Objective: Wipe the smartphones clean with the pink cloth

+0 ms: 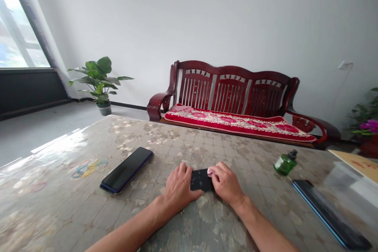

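A dark flat phone with pale spots or droplets on its surface lies on the table in front of me. Its left end is gripped by my left hand, thumb along the near edge and fingers at the far side. My right hand is closed over the right end, pinching a small crumpled pinkish-white cloth against the far right corner. The right edge of the phone is hidden behind that hand.
Another phone lies left, beside colourful rubber bands. At right are a green bottle with a black top, a blue-edged phone and a clear box. Beyond the patterned table stand a wooden bench and a potted plant.
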The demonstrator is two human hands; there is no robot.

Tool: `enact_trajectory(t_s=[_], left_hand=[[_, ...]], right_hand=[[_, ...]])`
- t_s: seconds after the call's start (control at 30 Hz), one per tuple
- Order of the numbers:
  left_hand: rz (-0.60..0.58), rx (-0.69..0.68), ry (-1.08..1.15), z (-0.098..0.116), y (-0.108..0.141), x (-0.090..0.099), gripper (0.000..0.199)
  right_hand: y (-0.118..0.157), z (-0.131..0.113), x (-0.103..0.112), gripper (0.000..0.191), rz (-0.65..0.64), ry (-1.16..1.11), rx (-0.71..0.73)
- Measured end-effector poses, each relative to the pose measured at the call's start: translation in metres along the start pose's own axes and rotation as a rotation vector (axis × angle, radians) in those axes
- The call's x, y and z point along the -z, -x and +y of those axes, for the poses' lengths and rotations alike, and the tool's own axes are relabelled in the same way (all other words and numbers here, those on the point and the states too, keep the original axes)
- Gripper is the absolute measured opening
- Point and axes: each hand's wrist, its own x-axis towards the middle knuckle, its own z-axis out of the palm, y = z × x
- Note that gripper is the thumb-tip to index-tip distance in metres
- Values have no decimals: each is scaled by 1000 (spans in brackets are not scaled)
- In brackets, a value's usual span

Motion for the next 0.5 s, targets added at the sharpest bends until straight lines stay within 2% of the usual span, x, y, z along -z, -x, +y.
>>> enact_trajectory(t_s=[0.13,0.33,0.5], left_hand=[[3,-1,-8,1,1,0,49],[3,14,-11,2,1,1,43],[5,14,-11,2,1,2,47]], right_hand=[[-1,7,3,23,41,43,-58],[3,-13,2,23,-58,17,122],[1,0,3,23,8,79,23]])
